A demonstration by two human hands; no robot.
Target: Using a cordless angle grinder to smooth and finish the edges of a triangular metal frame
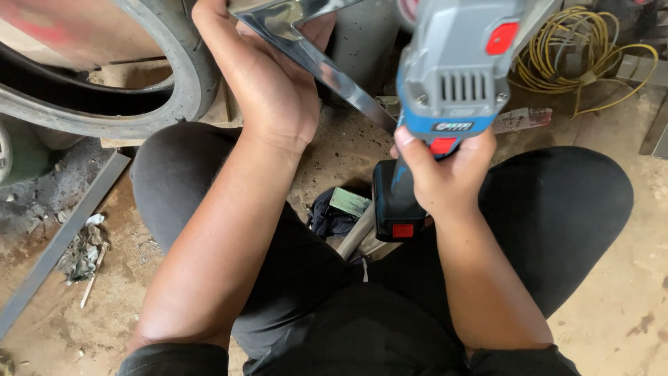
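Note:
My left hand [268, 76] grips a shiny angled metal bar [341, 76] near its upper end, holding it up in front of me. My right hand [445, 170] is wrapped around the handle of a grey and blue cordless power tool [456, 63] with red buttons and a black battery pack [396, 205] at the bottom. The tool's body is right next to the bar's lower end. The tool's working end is cut off by the top edge. My knees in dark trousers spread to either side below the hands.
A rubber tyre [174, 76] lies at the upper left. A coil of yellow cable [577, 49] sits at the upper right. A grey metal strip [62, 237] lies on the dusty floor at left, with scraps beside it. A dark cloth [330, 216] lies between my knees.

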